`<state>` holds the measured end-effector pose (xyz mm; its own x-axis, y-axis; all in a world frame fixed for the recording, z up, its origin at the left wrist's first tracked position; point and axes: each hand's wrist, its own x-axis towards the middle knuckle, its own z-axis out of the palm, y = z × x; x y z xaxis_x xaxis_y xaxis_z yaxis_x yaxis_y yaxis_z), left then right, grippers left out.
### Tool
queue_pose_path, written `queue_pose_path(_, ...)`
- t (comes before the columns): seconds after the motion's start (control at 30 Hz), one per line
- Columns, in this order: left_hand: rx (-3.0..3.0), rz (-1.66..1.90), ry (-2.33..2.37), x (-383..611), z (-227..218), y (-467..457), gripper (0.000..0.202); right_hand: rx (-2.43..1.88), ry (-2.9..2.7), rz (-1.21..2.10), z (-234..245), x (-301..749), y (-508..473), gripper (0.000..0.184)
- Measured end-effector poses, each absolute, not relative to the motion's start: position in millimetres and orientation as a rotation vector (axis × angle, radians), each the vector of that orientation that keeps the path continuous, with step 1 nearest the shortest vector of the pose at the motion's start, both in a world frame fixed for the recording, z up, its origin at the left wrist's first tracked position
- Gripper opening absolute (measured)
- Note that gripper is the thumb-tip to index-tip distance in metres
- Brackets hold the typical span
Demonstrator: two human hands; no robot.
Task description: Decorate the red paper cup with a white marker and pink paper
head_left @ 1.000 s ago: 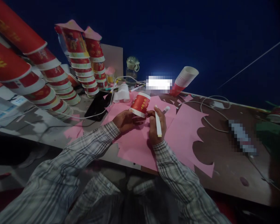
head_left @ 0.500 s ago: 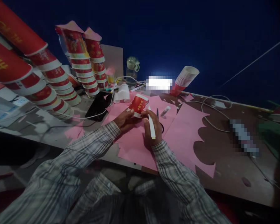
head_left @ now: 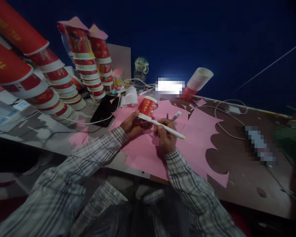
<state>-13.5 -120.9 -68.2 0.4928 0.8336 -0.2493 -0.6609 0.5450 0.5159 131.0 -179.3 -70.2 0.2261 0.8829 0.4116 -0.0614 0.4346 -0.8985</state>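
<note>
Head camera, centre of the frame: we are gripping a red paper cup (head_left: 147, 108) in our left hand (head_left: 132, 124), fingers curled around its lower end, tilting it just above the pink paper (head_left: 148, 154). Our right hand (head_left: 165, 135) is pinching a white marker (head_left: 167, 129) in closed fingers. Its tip is touching, or perhaps only nearing, the cup's lower rim; dim light is hiding which. Stacked red cups (head_left: 84, 62) are leaning across the upper left, and a black phone (head_left: 104, 110) is lying left of the held cup.

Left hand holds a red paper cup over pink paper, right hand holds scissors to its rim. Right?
No: the head view shows the right hand holding a white pen, not scissors, tip at the rim of the red paper cup that the left hand holds over the pink paper.
</note>
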Motion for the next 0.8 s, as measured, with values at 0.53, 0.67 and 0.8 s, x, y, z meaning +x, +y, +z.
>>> queue_pose_path(0.53, 0.432, 0.888, 0.472, -13.6, -66.6, -120.2, 0.041, -0.952, -1.065, 0.754, -70.4, 133.2, -172.2, 0.025)
queue_pose_path(0.67, 0.440, 0.875, 0.464, -14.5, -65.7, -119.7, 0.043, -0.935, -1.070, 0.770, -69.0, 133.3, -174.1, 0.025)
queue_pose_path(0.8, 0.441, 0.886, 0.435, -14.9, -68.1, -118.7, 0.039, -0.903, -1.113, 0.804, -71.9, 132.1, -176.8, 0.023)
